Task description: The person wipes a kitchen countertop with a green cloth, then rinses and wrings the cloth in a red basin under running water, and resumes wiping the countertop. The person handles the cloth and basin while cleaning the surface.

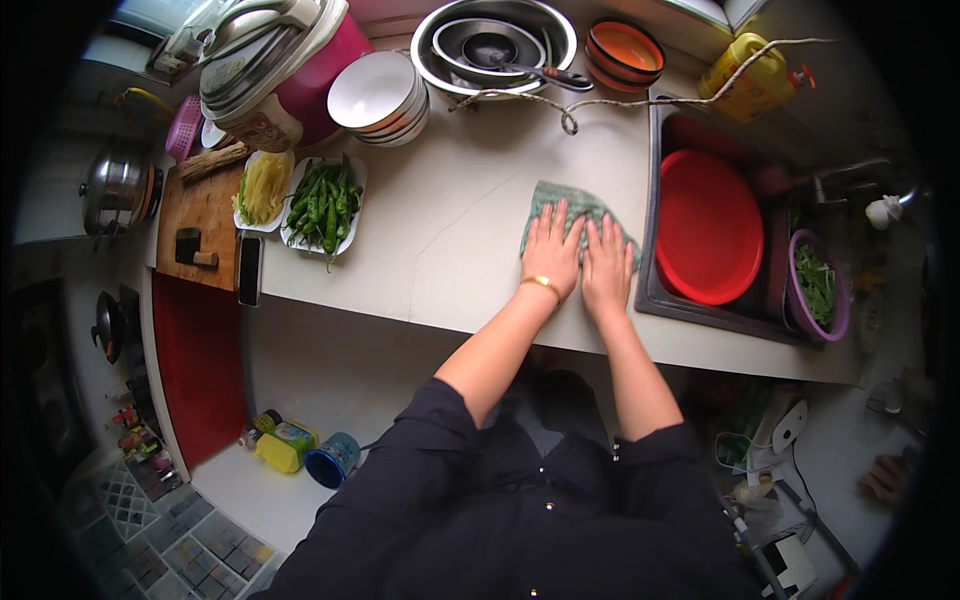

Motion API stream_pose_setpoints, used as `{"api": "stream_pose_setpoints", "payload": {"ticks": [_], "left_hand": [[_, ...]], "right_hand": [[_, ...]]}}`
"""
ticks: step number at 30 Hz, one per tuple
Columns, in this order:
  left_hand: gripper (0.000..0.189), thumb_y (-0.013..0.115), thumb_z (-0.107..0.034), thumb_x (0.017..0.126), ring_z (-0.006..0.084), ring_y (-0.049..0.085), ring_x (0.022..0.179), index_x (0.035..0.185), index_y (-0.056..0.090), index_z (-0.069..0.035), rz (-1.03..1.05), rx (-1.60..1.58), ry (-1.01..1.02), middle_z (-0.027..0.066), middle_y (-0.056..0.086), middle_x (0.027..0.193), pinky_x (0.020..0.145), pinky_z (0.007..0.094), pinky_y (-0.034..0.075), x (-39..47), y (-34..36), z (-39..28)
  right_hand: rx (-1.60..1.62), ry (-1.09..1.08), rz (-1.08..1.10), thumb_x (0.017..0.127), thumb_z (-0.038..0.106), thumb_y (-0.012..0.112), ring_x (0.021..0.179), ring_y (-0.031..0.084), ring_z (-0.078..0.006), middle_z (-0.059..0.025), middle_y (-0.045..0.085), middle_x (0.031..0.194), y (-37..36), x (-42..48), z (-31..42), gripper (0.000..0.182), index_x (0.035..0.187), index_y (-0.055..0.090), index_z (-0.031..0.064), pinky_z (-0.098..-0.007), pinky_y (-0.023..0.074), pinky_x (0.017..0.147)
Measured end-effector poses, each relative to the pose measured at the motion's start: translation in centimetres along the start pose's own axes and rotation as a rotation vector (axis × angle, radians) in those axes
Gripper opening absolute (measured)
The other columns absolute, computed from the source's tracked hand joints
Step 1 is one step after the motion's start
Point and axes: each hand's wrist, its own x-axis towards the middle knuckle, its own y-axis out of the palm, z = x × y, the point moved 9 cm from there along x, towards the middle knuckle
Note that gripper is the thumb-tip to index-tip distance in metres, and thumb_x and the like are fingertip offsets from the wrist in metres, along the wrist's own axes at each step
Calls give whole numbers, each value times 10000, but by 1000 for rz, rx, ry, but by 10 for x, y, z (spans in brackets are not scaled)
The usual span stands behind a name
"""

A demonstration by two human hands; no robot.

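Note:
A green patterned cloth (555, 196) lies spread on the pale countertop (450, 195), close to the sink's left edge. My left hand (551, 255), with a gold-coloured bracelet at the wrist, rests flat on it, fingers spread forward. Beside it my right hand (607, 274) is also laid palm down on the cloth, its fingers slightly apart. Neither hand curls round anything; both press from above. The palms hide part of the cloth. To the right, a red plastic basin (709, 225) sits in the dark sink (651, 289).
Along the back stand stacked white bowls (375, 94), a steel basin (420, 52) of dishes, and orange bowls (624, 52). A cord (615, 102) crosses there. Left are green peppers (326, 202), a phone (250, 271) at the edge and a cleaver (189, 246) on a cutting board (210, 210).

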Motion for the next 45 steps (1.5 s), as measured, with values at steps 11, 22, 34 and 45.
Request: {"api": "stream_pose_setpoints", "payload": {"ticks": [11,22,34,45], "left_hand": [[525,392,-252,945,349,229,1392,1422,332,-42,-88,165,-374,191,246,1504,1133,434,195,-37,-46,172],[496,431,-212,944,369,327,1340,1382,375,13,-255,130,-541,236,378,1415,1108,464,237,-205,-88,264],[633,540,-263,886,338,261,1383,1425,312,-20,-244,197,-791,192,364,1442,1120,477,184,-252,-116,378],[485,381,-325,975,285,348,1324,1399,346,-92,-855,-1417,-1076,118,415,1411,1087,419,273,-288,-62,424]], "right_hand": [[85,-376,79,903,317,464,1372,307,-234,-59,384,1462,74,49,178,472,1340,494,143,-461,166,1133],[296,-711,169,878,244,470,1352,343,-228,-99,430,1423,99,-51,330,458,1292,525,56,-409,210,1133],[484,-855,176,889,228,457,1330,381,-228,-116,442,1409,160,-60,448,437,1278,526,43,-403,263,1113],[226,-1150,484,926,257,412,1373,277,-141,41,392,1446,187,-70,501,407,1306,527,166,-403,142,1156]]}}
